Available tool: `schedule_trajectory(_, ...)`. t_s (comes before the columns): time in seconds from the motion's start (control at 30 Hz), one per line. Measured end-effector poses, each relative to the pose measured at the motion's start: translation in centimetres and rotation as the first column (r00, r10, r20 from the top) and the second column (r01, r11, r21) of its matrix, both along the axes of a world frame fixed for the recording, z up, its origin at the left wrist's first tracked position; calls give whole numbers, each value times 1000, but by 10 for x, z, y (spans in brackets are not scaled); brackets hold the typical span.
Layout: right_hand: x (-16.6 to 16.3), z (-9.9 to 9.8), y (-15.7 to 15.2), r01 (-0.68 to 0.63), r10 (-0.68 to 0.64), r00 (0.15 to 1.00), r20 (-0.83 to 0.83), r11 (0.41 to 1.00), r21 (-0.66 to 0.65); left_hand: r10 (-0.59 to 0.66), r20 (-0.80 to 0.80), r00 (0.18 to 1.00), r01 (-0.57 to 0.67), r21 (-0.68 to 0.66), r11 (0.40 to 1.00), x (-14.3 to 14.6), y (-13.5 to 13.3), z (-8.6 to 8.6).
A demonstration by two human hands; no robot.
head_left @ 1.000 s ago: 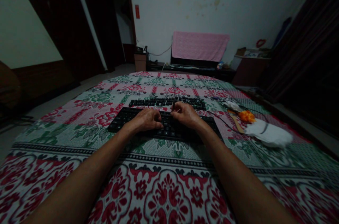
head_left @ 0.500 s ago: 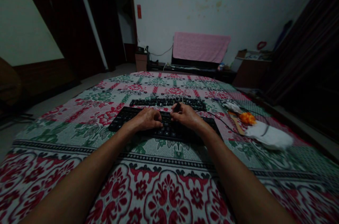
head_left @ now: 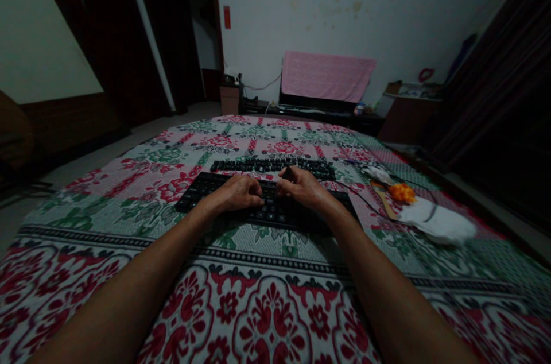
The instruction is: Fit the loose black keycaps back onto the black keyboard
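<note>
A black keyboard (head_left: pixel 269 216) lies on the patterned bedspread in front of me. Over its left half, my left hand (head_left: pixel 241 192) is closed, fingers curled down and thumb low against the keys; anything inside it is hidden. My right hand (head_left: pixel 301 187) is closed around a slim dark handle (head_left: pixel 288 173) whose top pokes out above the fingers. Its lower end is hidden at the keyboard's middle, close to the left thumb. Behind the keyboard, several loose black keycaps (head_left: pixel 241 166) are laid out in rows.
To the right lie a white cloth or bag (head_left: pixel 437 220), a bright orange bundle (head_left: pixel 402 192) and a tan flat piece (head_left: pixel 383 201). A black cable (head_left: pixel 365 203) runs among them. The floral bedspread (head_left: pixel 275 301) spreads underneath; a pink towel (head_left: pixel 327 75) hangs at the far wall.
Both hands stay at nearly the same spot on the keyboard. The right fingers and the dark handle shift very slightly; the view has moved a little.
</note>
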State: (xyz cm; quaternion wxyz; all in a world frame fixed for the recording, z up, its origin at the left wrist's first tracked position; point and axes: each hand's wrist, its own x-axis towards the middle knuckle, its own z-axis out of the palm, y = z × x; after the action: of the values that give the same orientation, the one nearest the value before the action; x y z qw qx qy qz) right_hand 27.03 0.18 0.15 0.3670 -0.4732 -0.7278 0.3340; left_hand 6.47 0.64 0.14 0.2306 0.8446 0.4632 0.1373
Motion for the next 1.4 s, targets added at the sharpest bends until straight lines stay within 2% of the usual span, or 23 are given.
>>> schedule_trajectory(0.1,2,1,2,19,-18,1000,-2,999,46,11,19,1000,-13,79,997,0,-3,4)
schedule_trajectory(0.23,2,-1,3,68,-69,998,9,994,91,114,51,992,-124,256,959,-1,-8,6)
schedule_trajectory(0.3,1,-3,3,97,-98,995,1,989,111,156,36,987,-159,329,931,-2,-10,3)
schedule_trajectory(0.43,-1,-8,3,120,-122,992,15,989,85,158,4,987,-147,398,905,0,-14,-12)
schedule_trajectory(0.57,-2,-8,2,121,-121,992,25,993,8,217,76,973,-229,398,888,1,-19,-24)
schedule_trajectory(0.77,-1,-3,-9,16,-20,998,-63,998,-64,211,116,971,-240,398,885,2,-24,-27)
schedule_trajectory(0.9,3,-5,-11,-27,24,993,-114,999,-21,231,111,967,-256,416,873,2,-24,-30)
schedule_trajectory(1.13,5,-10,-9,-88,89,995,-48,996,17,225,125,966,-257,411,874,2,-22,-33)
schedule_trajectory(1.4,0,-5,-15,-114,95,984,148,985,127,226,119,967,-255,413,875,2,-22,-35)
